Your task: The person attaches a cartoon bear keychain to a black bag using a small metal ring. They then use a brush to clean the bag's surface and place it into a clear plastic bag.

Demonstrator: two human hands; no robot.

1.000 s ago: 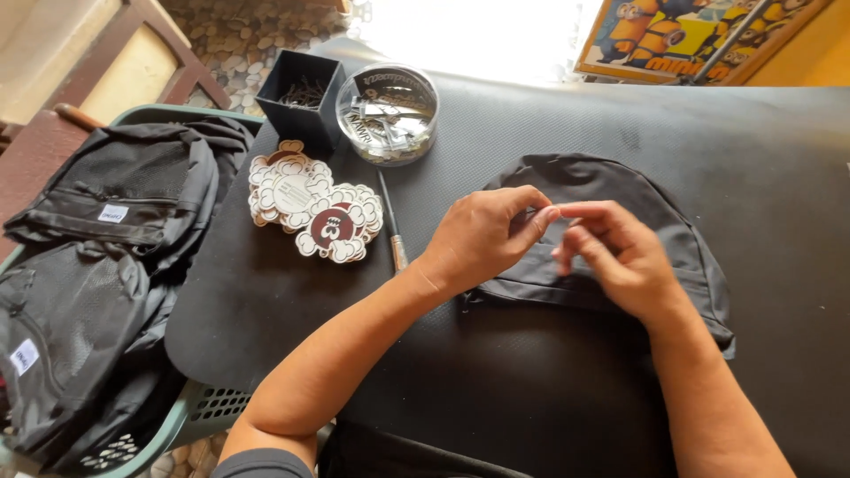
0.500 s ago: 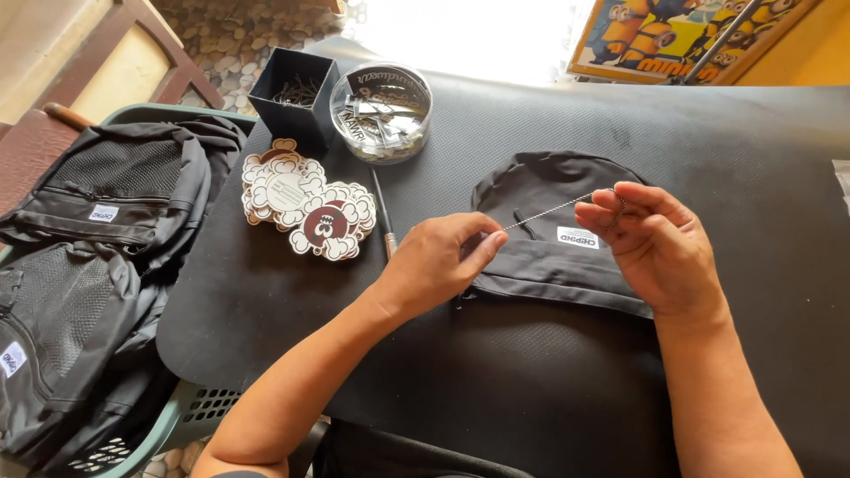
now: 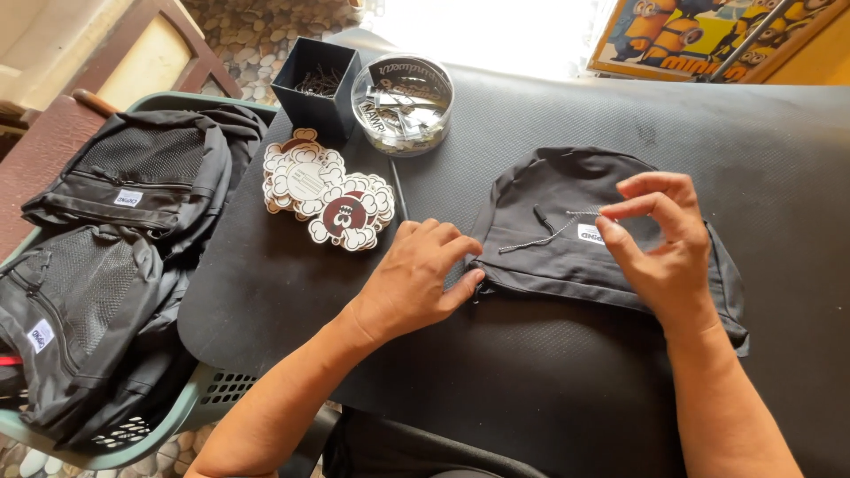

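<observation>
My right hand [image 3: 660,252] pinches the end of a thin string [image 3: 544,232] between thumb and forefinger [image 3: 633,208], other fingers loosely curled. The string runs down-left from the pinch across the bag's [image 3: 567,239] front, beside its white label [image 3: 591,233]. My left hand [image 3: 416,279] is not gripping anything: it rests flat, fingers together, tips pressing the bag's left edge against the mat [image 3: 549,381].

Landmark: the bag, lying flat at mat centre.
- Left of bag: a stack of flower-edged card tags [image 3: 328,190], with a thin dark rod [image 3: 398,188] between.
- Beyond those, up-left of bag: a round clear tub [image 3: 403,102] of metal bits, touching a black square box [image 3: 314,80].
- Far left of bag, off the mat: a green basket [image 3: 199,407] holding more black bags [image 3: 106,265].
</observation>
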